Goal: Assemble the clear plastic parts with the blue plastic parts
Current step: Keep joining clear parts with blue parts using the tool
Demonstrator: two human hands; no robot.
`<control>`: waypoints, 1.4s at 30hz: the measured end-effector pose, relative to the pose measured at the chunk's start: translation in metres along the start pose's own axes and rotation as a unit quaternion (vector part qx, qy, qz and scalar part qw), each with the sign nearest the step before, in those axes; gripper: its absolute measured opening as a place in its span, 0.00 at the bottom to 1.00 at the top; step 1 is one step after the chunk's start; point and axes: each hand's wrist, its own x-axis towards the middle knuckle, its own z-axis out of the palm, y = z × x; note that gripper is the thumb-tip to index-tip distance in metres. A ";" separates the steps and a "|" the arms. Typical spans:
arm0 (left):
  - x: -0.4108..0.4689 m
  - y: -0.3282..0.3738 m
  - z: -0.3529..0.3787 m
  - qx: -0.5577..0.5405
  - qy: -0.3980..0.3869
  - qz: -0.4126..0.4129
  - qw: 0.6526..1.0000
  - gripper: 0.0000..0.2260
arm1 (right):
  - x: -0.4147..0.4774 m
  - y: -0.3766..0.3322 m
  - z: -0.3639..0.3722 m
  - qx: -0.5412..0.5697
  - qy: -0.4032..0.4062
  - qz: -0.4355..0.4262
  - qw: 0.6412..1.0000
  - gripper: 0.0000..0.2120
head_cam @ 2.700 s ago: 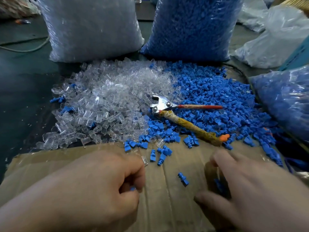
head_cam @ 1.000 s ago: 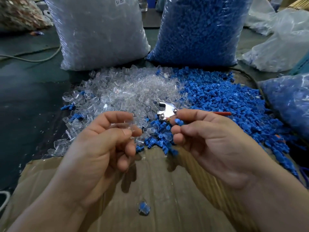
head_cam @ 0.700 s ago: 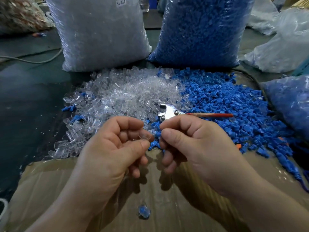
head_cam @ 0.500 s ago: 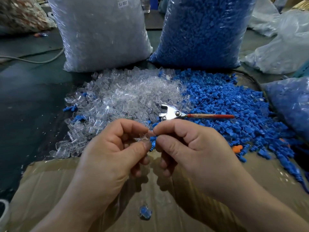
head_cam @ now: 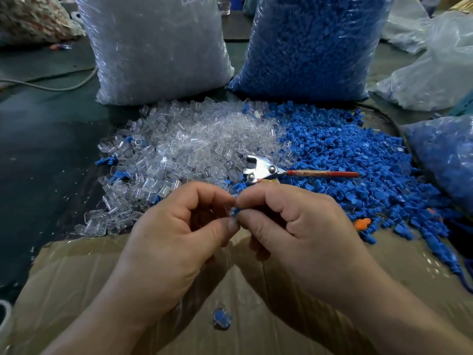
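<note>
Both hands have closed the gap that lay between them a second ago, and their fingertips now meet above the near edge of the heaps; the left hand (head_cam: 174, 242) pinches a clear part (head_cam: 231, 213) between thumb and forefinger, the right hand (head_cam: 294, 234) pinches a blue part (head_cam: 236, 210) the same way, and the two pieces touch where the fingertips meet. Both pieces look small, light and rigid; the clear one is probably smooth and slippery, so a hold on its sides with the open end left free seems best; the ribbed blue one is best held by its broad end and pushed in straight, since a skewed push could flick either out of the pinch. How far the blue part has gone in cannot be told; fingers cover the joint, and the clear piece barely shows against skin. Beyond lie the heap of clear parts (head_cam: 194, 147) and the heap of blue parts (head_cam: 345, 162), touching side by side, with pliers (head_cam: 263, 170) on their border, one handle hidden behind the right hand. One joined piece (head_cam: 220, 319) lies blurred on the cardboard (head_cam: 76, 265) between the wrists; the bag of clear parts (head_cam: 158, 52) and the bag of blue parts (head_cam: 312, 47) stand behind, cut off at the top.
</note>
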 end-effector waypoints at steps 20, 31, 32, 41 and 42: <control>-0.002 0.004 0.004 0.018 0.037 0.022 0.999 0.13 | -0.004 0.001 0.012 0.155 -0.011 0.070 0.985 0.02; 0.000 -0.001 0.006 -0.010 0.023 0.007 1.000 0.09 | -0.002 0.002 0.008 -0.110 -0.017 -0.105 0.988 0.12; 0.000 -0.001 0.005 -0.018 0.032 0.003 0.999 0.09 | -0.001 0.002 0.005 -0.147 -0.020 -0.108 0.983 0.14; 0.002 0.001 -0.001 -0.062 0.043 -0.025 0.997 0.11 | 0.015 0.040 -0.046 -0.426 -0.119 0.144 0.885 0.36; 0.002 0.002 0.000 -0.064 0.041 -0.030 0.997 0.11 | 0.016 0.040 -0.046 -0.428 -0.124 0.139 0.884 0.35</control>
